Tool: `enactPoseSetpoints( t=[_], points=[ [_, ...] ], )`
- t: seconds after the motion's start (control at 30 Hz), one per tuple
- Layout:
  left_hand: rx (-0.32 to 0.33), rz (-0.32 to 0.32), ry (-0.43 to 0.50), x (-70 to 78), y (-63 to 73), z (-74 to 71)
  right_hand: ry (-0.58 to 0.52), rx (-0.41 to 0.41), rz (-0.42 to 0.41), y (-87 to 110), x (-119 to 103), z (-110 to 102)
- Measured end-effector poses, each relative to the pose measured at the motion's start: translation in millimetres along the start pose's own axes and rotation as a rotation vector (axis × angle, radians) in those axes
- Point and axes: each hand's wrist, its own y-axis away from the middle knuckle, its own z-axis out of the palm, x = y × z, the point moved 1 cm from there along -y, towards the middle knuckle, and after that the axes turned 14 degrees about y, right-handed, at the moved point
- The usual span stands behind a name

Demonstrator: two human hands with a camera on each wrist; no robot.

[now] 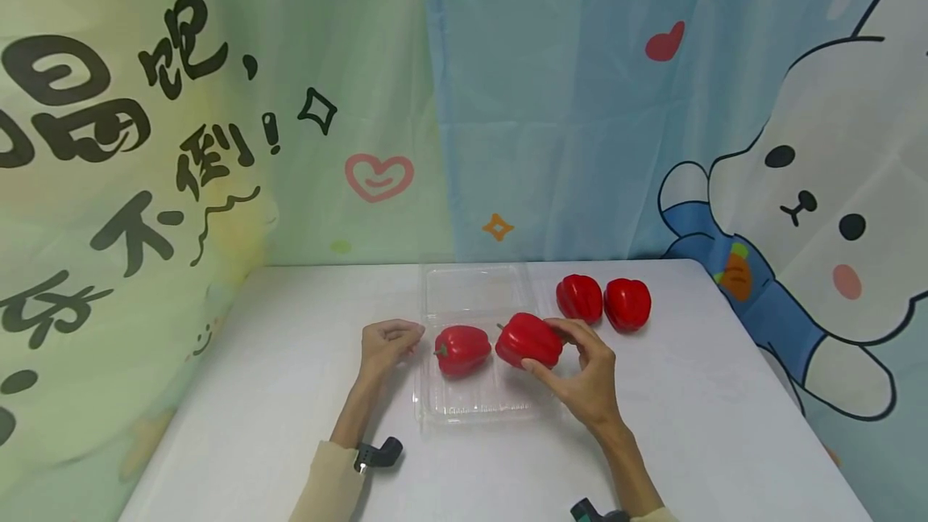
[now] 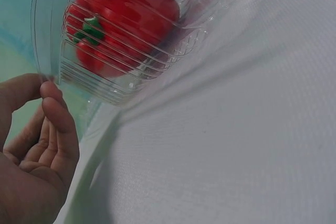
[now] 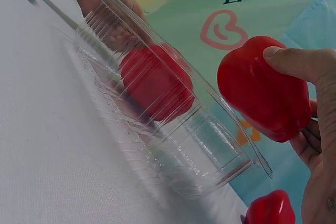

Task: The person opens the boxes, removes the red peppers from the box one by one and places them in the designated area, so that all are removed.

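Note:
A clear plastic tray (image 1: 474,411) with its lid folded back lies open on the white table. One red bell pepper (image 1: 461,350) lies in the tray's left half, its green stem showing through the ribbed wall (image 2: 86,30). My right hand (image 1: 551,349) grips a second red pepper (image 1: 528,338) between thumb and fingers, holding it just above the tray's right half (image 3: 262,93). My left hand (image 1: 413,338) is at the tray's left side and pinches its rim (image 2: 52,80) with thumb and forefinger.
Two more red peppers (image 1: 580,297) (image 1: 627,304) sit side by side on the table (image 1: 696,393) behind and right of the tray. A cartoon-printed cloth backdrop (image 1: 507,103) hangs right behind the table. The table's edges fall off left and right.

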Motion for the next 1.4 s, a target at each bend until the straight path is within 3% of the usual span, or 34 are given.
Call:
enactPoseSetpoints(
  t=[0.37, 0.67, 0.97, 1.4],
  points=[
    [-0.01, 0.02, -0.018, -0.9, 0.6, -1.1, 0.011, 0.054, -0.015, 0.0, 1, -4],
    [0.008, -0.014, -0.012, -1.1, 1.9, -1.3, 0.021, 0.096, 0.025, 2.9, 6, -8],
    [0.004, -0.008, 0.007, -0.6, 0.7, -0.7, 0.033, 0.132, 0.034, 1.6, 10, -11],
    [0.004, -0.013, 0.011, -1.1, 0.8, -1.3, 0.042, 0.19, 0.046, 2.9, 1, -15]
  ],
)
